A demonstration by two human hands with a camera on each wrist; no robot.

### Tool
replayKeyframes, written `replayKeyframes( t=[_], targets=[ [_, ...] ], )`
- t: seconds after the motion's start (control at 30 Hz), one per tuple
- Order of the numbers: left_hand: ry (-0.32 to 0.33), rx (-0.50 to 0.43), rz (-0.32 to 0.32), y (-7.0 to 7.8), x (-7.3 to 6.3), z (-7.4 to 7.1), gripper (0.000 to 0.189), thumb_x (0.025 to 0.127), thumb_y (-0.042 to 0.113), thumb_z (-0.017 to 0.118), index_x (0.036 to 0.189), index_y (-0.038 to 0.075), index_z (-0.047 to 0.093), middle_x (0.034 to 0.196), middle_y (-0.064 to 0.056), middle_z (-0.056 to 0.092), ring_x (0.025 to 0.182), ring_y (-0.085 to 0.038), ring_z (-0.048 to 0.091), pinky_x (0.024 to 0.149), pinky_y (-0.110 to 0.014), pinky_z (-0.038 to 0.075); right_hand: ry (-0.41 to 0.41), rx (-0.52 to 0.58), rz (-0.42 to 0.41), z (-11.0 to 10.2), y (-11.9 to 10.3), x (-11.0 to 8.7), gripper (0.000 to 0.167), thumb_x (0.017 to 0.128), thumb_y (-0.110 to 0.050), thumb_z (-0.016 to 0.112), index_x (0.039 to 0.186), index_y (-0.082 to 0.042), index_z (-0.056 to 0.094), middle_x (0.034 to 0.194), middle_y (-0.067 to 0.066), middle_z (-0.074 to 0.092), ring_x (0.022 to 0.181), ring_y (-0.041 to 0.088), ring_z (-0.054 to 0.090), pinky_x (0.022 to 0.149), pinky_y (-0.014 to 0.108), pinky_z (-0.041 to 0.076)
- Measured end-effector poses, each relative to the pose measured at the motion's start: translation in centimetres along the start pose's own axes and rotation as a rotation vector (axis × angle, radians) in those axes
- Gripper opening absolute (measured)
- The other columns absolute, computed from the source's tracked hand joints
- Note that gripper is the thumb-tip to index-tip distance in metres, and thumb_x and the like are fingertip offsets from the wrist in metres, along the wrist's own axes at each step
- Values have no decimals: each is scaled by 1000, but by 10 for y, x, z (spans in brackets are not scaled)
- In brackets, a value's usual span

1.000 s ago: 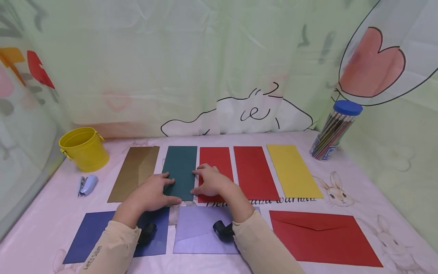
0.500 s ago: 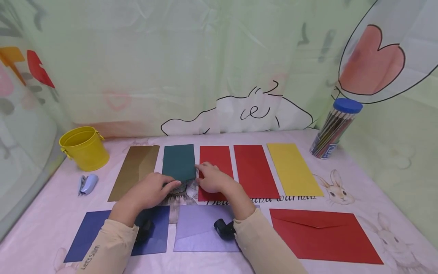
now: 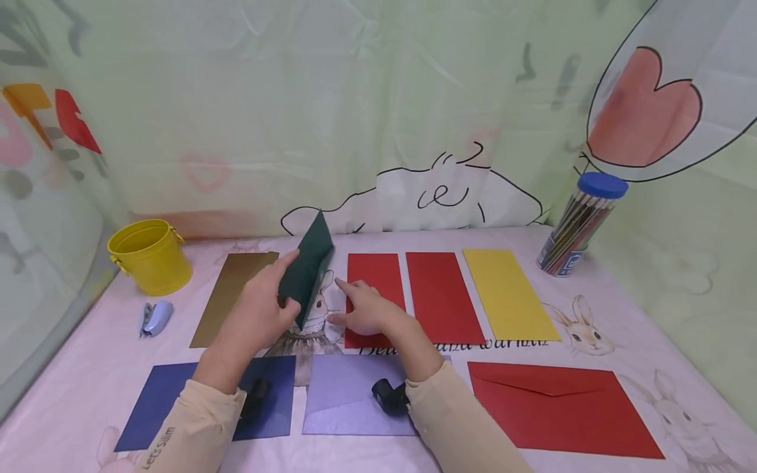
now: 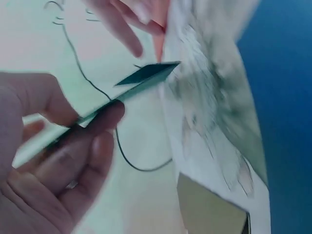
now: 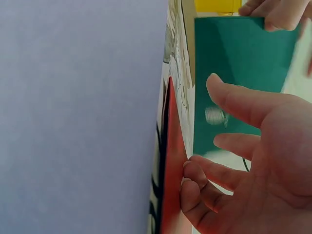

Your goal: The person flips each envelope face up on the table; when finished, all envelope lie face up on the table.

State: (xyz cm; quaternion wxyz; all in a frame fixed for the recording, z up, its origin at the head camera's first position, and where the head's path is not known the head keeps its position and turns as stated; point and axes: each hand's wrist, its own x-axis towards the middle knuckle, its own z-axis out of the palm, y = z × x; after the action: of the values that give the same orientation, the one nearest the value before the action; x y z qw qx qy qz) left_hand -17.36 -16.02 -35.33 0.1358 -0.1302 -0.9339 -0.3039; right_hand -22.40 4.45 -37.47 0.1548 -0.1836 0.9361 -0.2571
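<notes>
My left hand (image 3: 260,312) pinches a dark green envelope (image 3: 307,269) along its long edge, thumb on one face and fingers on the other. The envelope is tipped up on edge, slanting above the printed rabbit on the cloth; a small pale patch shows on its face in the right wrist view. Beside it, my right hand (image 3: 369,312) has its fingers spread and holds nothing. That hand lies over the lower part of a red envelope (image 3: 375,269), its curled lower fingers right at the paper's edge. A brown envelope (image 3: 227,295) lies left of the green one, partly covered by my left hand.
Another red envelope (image 3: 443,295) and a yellow one (image 3: 511,295) continue the back row. In front lie blue (image 3: 156,401), lavender (image 3: 337,401) and red (image 3: 568,414) envelopes. A yellow bucket (image 3: 148,259), small stapler (image 3: 156,318) and pencil tub (image 3: 579,230) stand around the edges.
The green envelope, flat at first, has been lifted at its near end and turned up on edge by my left hand. My right hand has come off it and stays nearby.
</notes>
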Motion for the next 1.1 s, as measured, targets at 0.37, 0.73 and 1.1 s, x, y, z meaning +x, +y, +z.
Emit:
replayKeyframes(
  t=[0.37, 0.73, 1.1],
  targets=[
    [-257, 18, -315, 5, -3, -4, 62, 85, 22, 79, 140, 2, 55, 127, -28, 61, 107, -42, 64, 85, -54, 55, -17, -35, -28, 0, 1, -1, 81, 86, -35, 79, 156, -27, 39, 154, 14, 35, 137, 33, 36, 97, 53, 48],
    [-394, 163, -354, -7, -8, 1, 70, 85, 38, 79, 141, 4, 55, 138, -28, 54, 122, -47, 54, 92, -66, 46, -18, -99, -22, 3, -1, -2, 73, 84, -38, 80, 150, -26, 50, 151, 11, 38, 134, 30, 37, 94, 49, 51],
    [-439, 253, -371, -6, -10, 0, 69, 85, 44, 77, 139, 5, 58, 135, -27, 56, 118, -47, 56, 87, -68, 46, -18, -116, -31, 4, -1, -4, 68, 84, -38, 81, 146, -27, 55, 150, 11, 39, 132, 30, 38, 90, 46, 53]
  ],
)
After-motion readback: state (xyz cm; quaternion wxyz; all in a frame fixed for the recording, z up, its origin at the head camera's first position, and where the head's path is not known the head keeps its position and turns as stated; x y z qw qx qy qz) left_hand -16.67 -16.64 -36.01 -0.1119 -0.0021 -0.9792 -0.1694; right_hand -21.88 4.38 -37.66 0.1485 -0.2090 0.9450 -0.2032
